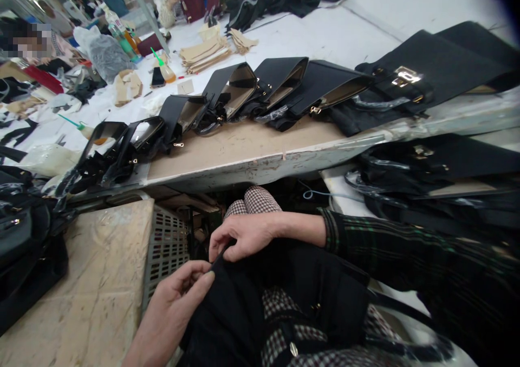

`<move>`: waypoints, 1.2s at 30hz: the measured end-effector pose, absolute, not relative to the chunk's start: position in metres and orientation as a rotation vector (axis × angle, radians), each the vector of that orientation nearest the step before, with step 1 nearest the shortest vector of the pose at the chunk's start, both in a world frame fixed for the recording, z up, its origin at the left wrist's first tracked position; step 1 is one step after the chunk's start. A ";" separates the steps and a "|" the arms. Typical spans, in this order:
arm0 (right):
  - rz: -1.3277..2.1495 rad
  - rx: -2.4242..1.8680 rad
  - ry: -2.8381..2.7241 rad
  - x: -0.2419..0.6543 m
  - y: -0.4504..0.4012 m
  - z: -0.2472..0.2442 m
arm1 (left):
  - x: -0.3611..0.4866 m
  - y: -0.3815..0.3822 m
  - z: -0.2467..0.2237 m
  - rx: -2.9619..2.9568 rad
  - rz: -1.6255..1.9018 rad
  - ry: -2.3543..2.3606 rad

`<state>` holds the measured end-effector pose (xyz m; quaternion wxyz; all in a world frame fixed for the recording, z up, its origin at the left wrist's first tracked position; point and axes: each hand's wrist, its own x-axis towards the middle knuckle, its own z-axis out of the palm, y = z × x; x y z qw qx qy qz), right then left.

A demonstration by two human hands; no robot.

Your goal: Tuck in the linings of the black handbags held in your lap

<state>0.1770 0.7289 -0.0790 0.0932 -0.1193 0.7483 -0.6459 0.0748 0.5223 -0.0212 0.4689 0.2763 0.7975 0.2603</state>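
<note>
A black bag [239, 302] with dark fabric lies across my lap, over checked cloth. My left hand [179, 296] comes from the lower left and pinches the edge of the black fabric between thumb and fingers. Just above and to its right, my right hand [244, 237] grips the same edge, its fingers curled down over it. A narrow strip of the edge shows between the two hands. At the lower right, a dark handle [406, 313] curves out beside the bag's body. A small metal zipper pull [293, 349] shows near the bottom.
Several black bags [280, 85] stand in a row along the white worktable [284, 37]. More bags [447, 166] lie at the right, others at the far left. A paper-covered surface [81, 269] and a plastic crate [168, 242] are beside my left hand. People work across the table.
</note>
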 end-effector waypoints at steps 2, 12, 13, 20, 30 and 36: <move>-1.897 -0.355 2.186 0.176 0.730 -0.078 | 0.075 0.525 -0.019 0.722 0.592 1.970; -1.884 -0.390 2.255 0.174 0.726 -0.083 | 0.080 0.527 -0.019 0.858 0.494 2.020; -1.894 -0.417 2.239 0.174 0.727 -0.085 | 0.079 0.526 -0.019 0.837 0.492 2.019; -1.994 -0.464 2.032 0.178 0.740 -0.090 | 0.075 0.501 -0.010 0.820 0.572 1.981; -1.394 -0.621 2.433 0.179 0.713 -0.059 | 0.100 0.486 -0.008 1.175 0.751 2.060; -1.743 -0.344 2.516 0.199 0.732 -0.046 | 0.069 0.461 0.009 0.840 1.256 2.217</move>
